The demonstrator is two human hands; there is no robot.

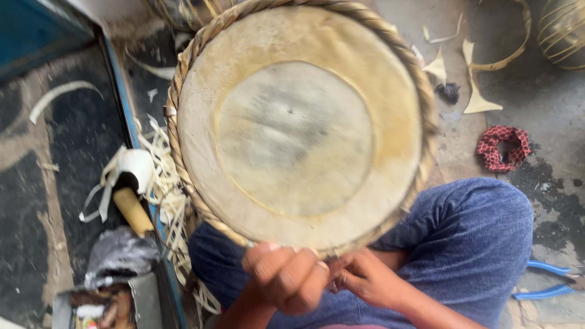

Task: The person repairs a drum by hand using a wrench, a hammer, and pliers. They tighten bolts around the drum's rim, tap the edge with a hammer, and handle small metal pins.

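A round drum (pixel 298 128) with a pale hide head and a braided rim stands upright between my legs, its skin facing up. My left hand (pixel 286 277) is curled at the near rim, fingers closed around something at the braid that I cannot make out. Right beside it, my right hand (pixel 368 280) pinches at the same spot on the rim. Both hands are blurred, and the drum's body below the head is hidden.
Blue trousers (pixel 475 237) cover my knees. Pale cane strips (pixel 164 183) lie on the left by a wooden-handled tool (pixel 131 207). A red patterned cloth ring (pixel 503 147) and blue-handled pliers (pixel 545 280) lie on the right floor. Hide scraps (pixel 475 100) are scattered beyond.
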